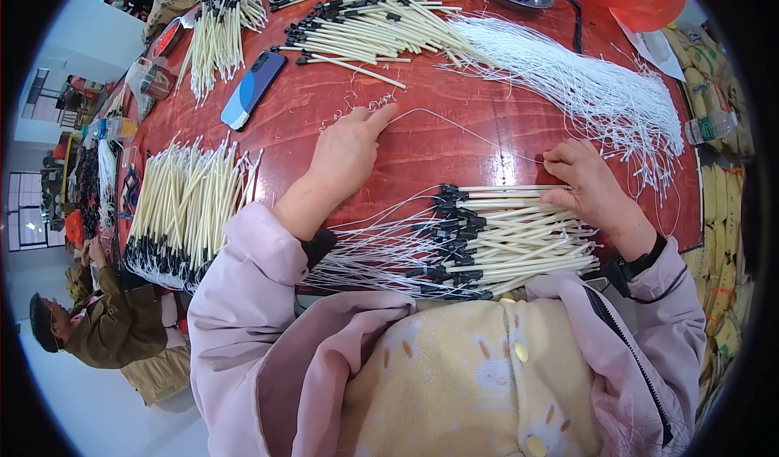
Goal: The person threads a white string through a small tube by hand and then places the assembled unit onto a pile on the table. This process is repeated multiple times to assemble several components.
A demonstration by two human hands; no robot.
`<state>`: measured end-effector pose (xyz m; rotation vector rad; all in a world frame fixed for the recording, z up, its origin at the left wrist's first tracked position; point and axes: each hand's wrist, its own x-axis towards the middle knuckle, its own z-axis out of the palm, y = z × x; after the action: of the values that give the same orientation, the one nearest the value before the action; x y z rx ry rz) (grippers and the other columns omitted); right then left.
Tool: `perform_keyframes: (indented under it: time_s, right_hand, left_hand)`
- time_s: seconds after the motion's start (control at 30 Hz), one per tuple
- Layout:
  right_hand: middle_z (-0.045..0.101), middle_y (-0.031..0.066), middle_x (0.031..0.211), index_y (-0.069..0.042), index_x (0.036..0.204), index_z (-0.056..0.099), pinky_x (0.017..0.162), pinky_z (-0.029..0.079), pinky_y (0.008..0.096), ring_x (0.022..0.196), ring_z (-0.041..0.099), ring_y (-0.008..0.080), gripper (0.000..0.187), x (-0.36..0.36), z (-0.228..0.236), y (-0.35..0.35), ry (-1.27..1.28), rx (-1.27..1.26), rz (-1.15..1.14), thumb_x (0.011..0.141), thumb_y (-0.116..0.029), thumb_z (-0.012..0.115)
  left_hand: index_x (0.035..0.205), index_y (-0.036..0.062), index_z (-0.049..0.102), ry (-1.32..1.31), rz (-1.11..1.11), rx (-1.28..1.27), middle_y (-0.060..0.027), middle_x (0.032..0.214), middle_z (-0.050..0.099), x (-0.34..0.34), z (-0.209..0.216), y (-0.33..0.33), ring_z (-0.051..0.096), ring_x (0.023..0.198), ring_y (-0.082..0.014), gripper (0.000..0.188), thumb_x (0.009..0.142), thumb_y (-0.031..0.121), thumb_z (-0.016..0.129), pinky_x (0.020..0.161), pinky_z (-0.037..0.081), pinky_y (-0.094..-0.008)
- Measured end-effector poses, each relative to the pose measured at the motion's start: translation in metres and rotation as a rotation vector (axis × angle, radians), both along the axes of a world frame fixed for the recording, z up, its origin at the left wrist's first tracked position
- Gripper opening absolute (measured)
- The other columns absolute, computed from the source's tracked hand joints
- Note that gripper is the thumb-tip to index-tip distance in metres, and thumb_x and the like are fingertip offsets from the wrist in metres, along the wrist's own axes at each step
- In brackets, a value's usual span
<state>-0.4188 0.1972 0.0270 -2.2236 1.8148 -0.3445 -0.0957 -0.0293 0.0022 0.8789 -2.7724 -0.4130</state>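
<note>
Right hand (596,185) is pinching one end of a white cord (471,131). It is running left from there, sloping up, then bending down to the left hand (349,149). That hand's thumb is hiding, so its grip is hard to tell. Sticks (531,250) are lying sideways just below the right hand, on a red table (203,116). Beyond, left, a person (114,319) in brown is facing the table.

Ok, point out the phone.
In the head view's upper left, the phone lies on the red table, between the left hand and a bundle of pale sticks.
</note>
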Motion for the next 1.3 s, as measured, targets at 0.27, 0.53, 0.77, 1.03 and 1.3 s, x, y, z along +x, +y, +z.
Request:
perform_keyframes:
  time_s: [0.27,0.53,0.77,1.03,1.3]
  right_hand:
    - [0.063,0.0143,0.11,0.005,0.102,0.071,0.093,0.043,0.0434,0.103,0.058,0.0328,0.06,0.0,-0.001,0.001,0.003,-0.007,-0.001,0.083,-0.052,0.071]
    - [0.064,0.0142,0.112,0.005,0.102,0.071,0.095,0.043,0.0436,0.104,0.057,0.0328,0.058,0.0,0.001,-0.004,0.021,0.049,-0.005,0.083,-0.05,0.071]
    - [0.061,0.0164,0.125,0.006,0.114,0.068,0.1,0.041,0.045,0.11,0.055,0.0347,0.067,-0.002,-0.002,0.002,0.103,0.021,0.026,0.085,-0.055,0.066]
    - [0.054,0.0186,0.139,0.008,0.126,0.06,0.104,0.038,0.0457,0.118,0.05,0.0358,0.073,0.003,-0.003,-0.001,0.151,0.061,0.045,0.089,-0.054,0.061]
    - [0.051,0.0178,0.144,0.008,0.132,0.058,0.106,0.037,0.0462,0.119,0.049,0.0358,0.07,0.027,-0.009,-0.022,0.12,0.063,0.1,0.089,-0.048,0.063]
  left_hand:
    - [0.145,0.0191,0.054,-0.128,-0.257,-0.148,-0.0189,0.118,0.059,-0.005,-0.006,-0.007,0.066,0.103,-0.0371,0.058,0.09,0.001,0.052,0.085,0.054,-0.0451]
    - [0.128,0.01,0.061,-0.137,-0.376,-0.134,-0.015,0.107,0.058,-0.009,0.001,0.004,0.065,0.098,-0.0342,0.038,0.09,0.004,0.054,0.082,0.054,-0.044]
    - [0.111,0.0052,0.061,-0.017,-0.25,-0.002,-0.0148,0.099,0.061,0.009,-0.004,0.019,0.064,0.099,-0.0339,0.024,0.088,0.006,0.059,0.083,0.053,-0.042]
    - [0.097,0.005,0.059,-0.098,-0.231,-0.121,-0.0144,0.095,0.063,-0.021,-0.013,0.032,0.064,0.096,-0.0339,0.012,0.086,0.009,0.064,0.082,0.053,-0.0425]
    - [0.097,0.0039,0.061,0.012,-0.371,-0.109,-0.0156,0.096,0.065,-0.13,-0.026,0.059,0.066,0.095,-0.0341,0.016,0.083,0.01,0.064,0.083,0.055,-0.0438]
